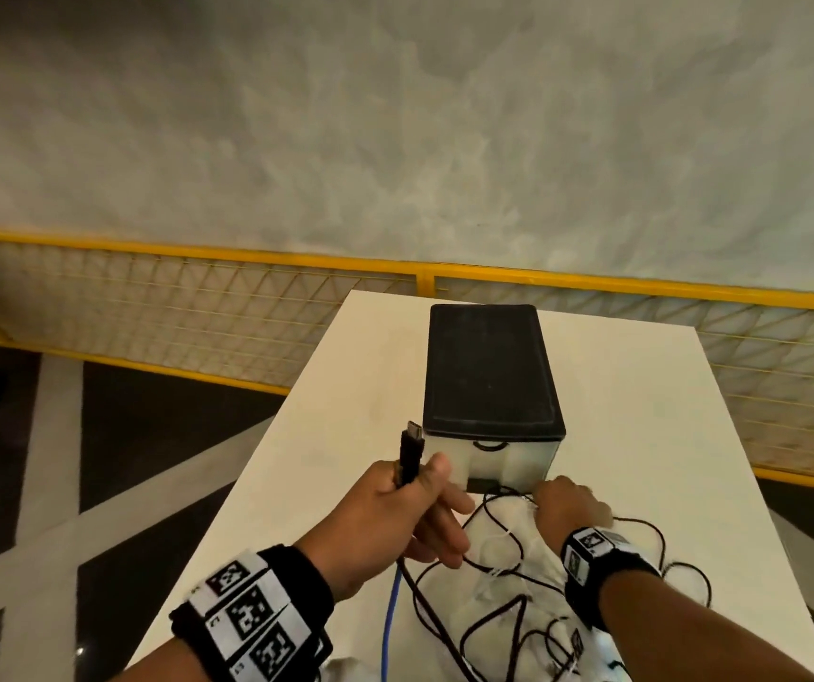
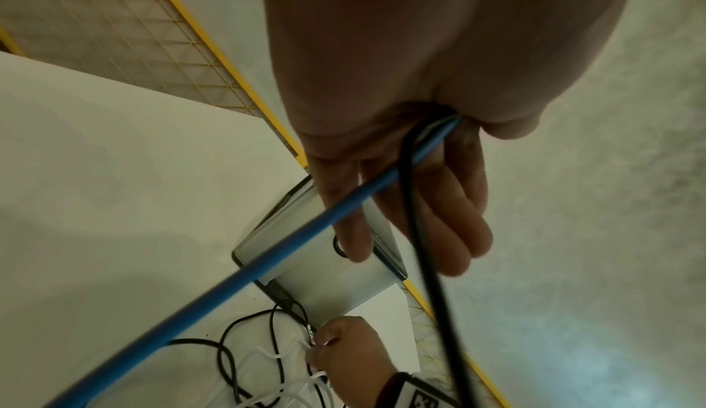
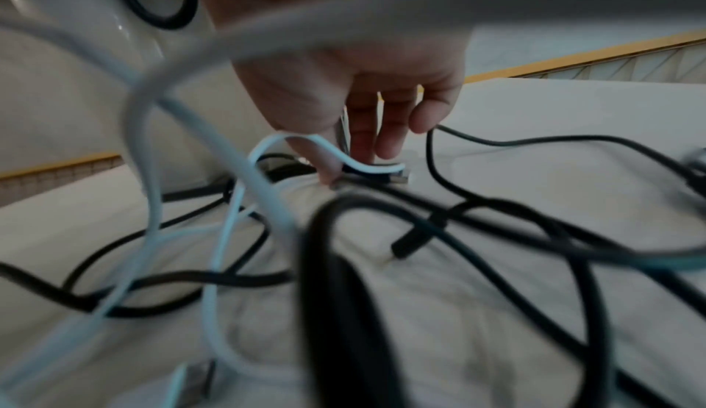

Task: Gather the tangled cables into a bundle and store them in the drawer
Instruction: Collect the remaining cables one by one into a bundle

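Black plug-ended cable (image 1: 410, 457) and blue cable (image 2: 267, 260) sit gripped in the left hand (image 1: 395, 524); the right hand (image 1: 573, 507) pinches a thin white cable (image 3: 367, 167) on the white worktop (image 1: 641, 435).

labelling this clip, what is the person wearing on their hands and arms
Both hands are bare, without gloves, and no sleeves show on the forearms. The left hand has a wide black wristband carrying three white tiles printed with black square fiducial markers. The right hand has a similar black band with white marker tiles, seen more edge-on.
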Tool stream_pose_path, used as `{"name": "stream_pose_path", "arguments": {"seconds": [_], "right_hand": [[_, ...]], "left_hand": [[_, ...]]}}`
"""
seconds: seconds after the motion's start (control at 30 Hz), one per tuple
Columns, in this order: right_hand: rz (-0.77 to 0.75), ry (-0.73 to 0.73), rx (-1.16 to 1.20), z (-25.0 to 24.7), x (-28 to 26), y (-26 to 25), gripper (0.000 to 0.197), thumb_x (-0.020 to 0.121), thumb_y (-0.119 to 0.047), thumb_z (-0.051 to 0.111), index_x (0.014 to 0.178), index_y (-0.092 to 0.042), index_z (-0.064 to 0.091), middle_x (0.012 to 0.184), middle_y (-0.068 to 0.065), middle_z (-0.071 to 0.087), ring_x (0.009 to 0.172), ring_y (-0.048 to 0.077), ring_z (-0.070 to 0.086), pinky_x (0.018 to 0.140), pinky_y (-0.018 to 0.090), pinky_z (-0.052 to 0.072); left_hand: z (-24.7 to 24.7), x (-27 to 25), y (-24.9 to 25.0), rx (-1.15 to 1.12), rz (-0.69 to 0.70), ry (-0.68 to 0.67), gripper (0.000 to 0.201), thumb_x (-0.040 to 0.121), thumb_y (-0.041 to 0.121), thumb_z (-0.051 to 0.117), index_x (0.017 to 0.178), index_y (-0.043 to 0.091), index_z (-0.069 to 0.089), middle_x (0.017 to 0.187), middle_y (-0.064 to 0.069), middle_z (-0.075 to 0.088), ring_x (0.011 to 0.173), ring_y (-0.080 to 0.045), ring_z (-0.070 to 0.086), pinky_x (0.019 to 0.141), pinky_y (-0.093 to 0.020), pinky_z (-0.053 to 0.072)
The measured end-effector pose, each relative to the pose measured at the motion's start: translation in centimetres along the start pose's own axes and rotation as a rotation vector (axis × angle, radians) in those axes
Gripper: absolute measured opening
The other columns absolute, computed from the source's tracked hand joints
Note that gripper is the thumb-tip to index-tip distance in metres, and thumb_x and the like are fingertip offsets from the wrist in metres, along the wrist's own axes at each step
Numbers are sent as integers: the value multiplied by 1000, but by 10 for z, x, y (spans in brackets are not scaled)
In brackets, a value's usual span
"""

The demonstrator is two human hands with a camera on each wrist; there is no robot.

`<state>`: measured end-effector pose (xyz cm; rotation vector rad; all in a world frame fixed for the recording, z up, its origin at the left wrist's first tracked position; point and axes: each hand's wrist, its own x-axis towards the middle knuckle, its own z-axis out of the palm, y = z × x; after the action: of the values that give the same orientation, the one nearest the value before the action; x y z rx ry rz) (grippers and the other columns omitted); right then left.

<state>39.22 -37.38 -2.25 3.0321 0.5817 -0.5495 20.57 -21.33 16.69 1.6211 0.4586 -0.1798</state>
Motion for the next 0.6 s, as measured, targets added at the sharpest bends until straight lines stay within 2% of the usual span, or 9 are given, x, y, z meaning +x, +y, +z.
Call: {"name": "stream_pose_path", "arguments": {"seconds": [0.1, 0.2, 0.27, 0.33, 0.37, 0.43, 0.5, 0.6], "right_hand": [[-32, 15, 0, 2, -4, -1, 35, 92, -24, 36, 116, -29, 60, 122, 1, 58, 113, 26, 57, 91, 38, 49], [-84, 52, 118, -1, -10, 1, 26, 92, -27, 38, 105, -25, 60, 112, 4, 61, 101, 27, 63, 80, 32, 50], [-113, 101, 255, -6, -16, 6, 18, 94, -27, 41, 99, -21, 58, 103, 5, 60, 93, 27, 63, 74, 30, 46], [-161, 161, 414, -12, -24, 13, 8, 93, -24, 49, 89, -25, 56, 95, 3, 59, 87, 24, 60, 74, 29, 45], [-197, 195, 477, -16, -29, 15, 13, 91, -21, 53, 83, -30, 53, 91, 1, 60, 84, 22, 59, 74, 29, 46], [-265, 284, 532, -29, -40, 20, 26, 89, -17, 58, 75, -37, 47, 85, -4, 61, 78, 16, 57, 73, 28, 47], [-337, 381, 558, -45, -55, 21, 27, 87, -14, 62, 76, -37, 52, 84, -8, 62, 76, 10, 59, 73, 28, 50], [-492, 578, 563, -69, -82, 16, 13, 83, -12, 68, 83, -25, 66, 96, -12, 64, 86, 1, 61, 79, 18, 50]], "left_hand": [[-2, 2, 1, 13, -63, -33, 74, 97, 58, 30, 87, -2, 72, 84, -23, 75, 76, -33, 72, 87, -52, 55], [-4, 4, 1, -30, -114, -81, 75, 96, 61, 29, 82, 2, 73, 79, -22, 73, 70, -32, 70, 80, -44, 55], [-5, 7, -1, -92, -92, -57, 59, 98, 52, 39, 85, 4, 72, 72, -14, 69, 57, -24, 62, 68, -40, 54], [-8, 11, -6, -126, -42, -7, 38, 100, 35, 48, 96, 6, 73, 67, -7, 62, 47, -17, 48, 55, -31, 52], [-9, 13, -9, -143, -22, 17, 27, 100, 26, 51, 103, 9, 72, 65, -6, 58, 46, -15, 42, 51, -28, 47], [-10, 16, -12, -186, 4, 53, 21, 99, 15, 51, 111, 12, 69, 64, -5, 55, 45, -13, 37, 47, -25, 39], [-10, 17, -11, -228, 20, 68, 23, 101, 15, 48, 114, 11, 67, 67, -7, 62, 47, -14, 46, 49, -26, 42], [-7, 19, -6, -221, 37, 103, 29, 102, 28, 44, 109, 12, 68, 77, -8, 73, 67, -20, 66, 60, -31, 51]]}}
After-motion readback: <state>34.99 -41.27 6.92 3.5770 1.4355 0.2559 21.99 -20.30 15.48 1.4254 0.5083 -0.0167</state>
